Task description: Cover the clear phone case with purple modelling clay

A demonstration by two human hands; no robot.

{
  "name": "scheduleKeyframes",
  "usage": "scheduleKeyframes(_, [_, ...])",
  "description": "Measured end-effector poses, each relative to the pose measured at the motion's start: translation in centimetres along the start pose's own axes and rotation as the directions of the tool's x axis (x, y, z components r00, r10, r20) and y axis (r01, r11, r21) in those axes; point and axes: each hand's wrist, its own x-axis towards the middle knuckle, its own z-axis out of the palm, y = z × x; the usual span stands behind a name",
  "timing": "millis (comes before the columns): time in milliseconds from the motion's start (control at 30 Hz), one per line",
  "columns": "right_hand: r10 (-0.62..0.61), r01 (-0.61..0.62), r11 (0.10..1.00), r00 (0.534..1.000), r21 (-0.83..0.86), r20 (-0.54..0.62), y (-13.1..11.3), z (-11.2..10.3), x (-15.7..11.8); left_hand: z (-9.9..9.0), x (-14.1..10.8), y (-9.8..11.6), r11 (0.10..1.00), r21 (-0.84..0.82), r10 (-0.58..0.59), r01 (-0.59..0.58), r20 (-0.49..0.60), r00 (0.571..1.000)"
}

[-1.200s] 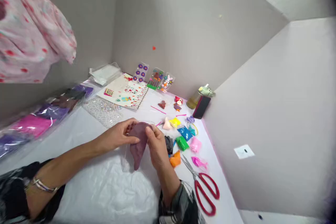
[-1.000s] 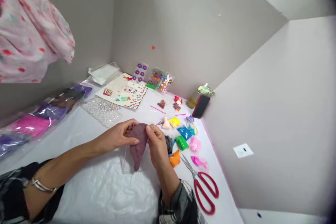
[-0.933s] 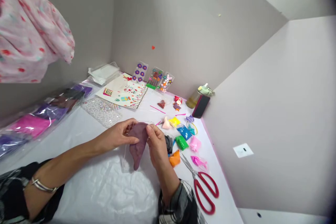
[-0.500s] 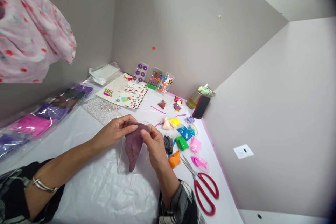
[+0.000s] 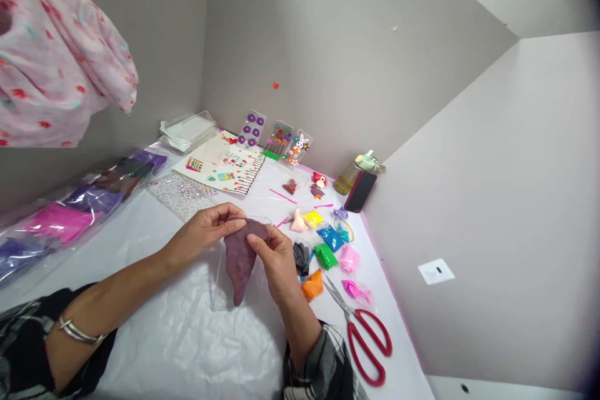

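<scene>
head: left hand (image 5: 210, 229), right hand (image 5: 276, 260) pinching mauve sheet (image 5: 239, 259)

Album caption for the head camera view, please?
Left hand and right hand hold a mauve piece near colourful packets and scissors.

The left hand (image 5: 213, 228) has moved higher on the purple piece (image 5: 240, 262).

the head camera looks forward and down, near the hands (image 5: 277, 257).
</scene>
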Motion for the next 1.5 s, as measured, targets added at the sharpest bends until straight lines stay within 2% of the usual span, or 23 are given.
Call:
scheduleKeyframes(133, [-0.002,0.002,1.0,1.0,-0.026,0.029,-0.1,0.2,-0.1,0.3,-0.1,-0.1,0.998,0.056,-0.022,0.022,-0.001,1.0])
scheduleKeyframes(367, [0.001,0.0,0.998,1.0,-0.057,0.02,-0.3,0.4,-0.2,0.8,-0.9,0.6,0.917,0.377,0.169,-0.128,-0.077,0.983])
scheduleKeyframes(600, [0.04,-0.035,0.993,0.998,-0.115,0.038,-0.6,0.8,-0.5,1.0,-1.0,1.0,0.862,0.458,0.271,-0.217,-0.055,0.961])
scheduleKeyframes(833, [0.047,-0.041,0.992,0.998,-0.123,0.047,-0.6,0.9,-0.5,0.9,-0.7,0.8,0.91,0.385,0.195,-0.157,-0.062,0.979])
scheduleKeyframes(1067, [0.064,-0.051,0.988,0.995,-0.143,0.083,-0.6,1.2,-0.5,1.2,-0.9,1.2,0.909,0.377,0.211,-0.176,-0.054,0.976])
scheduleKeyframes(1267, [0.067,-0.057,0.986,0.996,-0.158,0.061,-0.7,1.0,-0.5,1.0,-0.5,1.1,0.942,0.326,0.103,-0.082,-0.048,0.993])
scheduleKeyframes(1500, [0.104,-0.081,0.978,0.988,-0.191,0.117,-0.7,1.2,-0.7,1.4,-0.8,1.0,0.915,0.373,0.187,-0.152,-0.058,0.981])
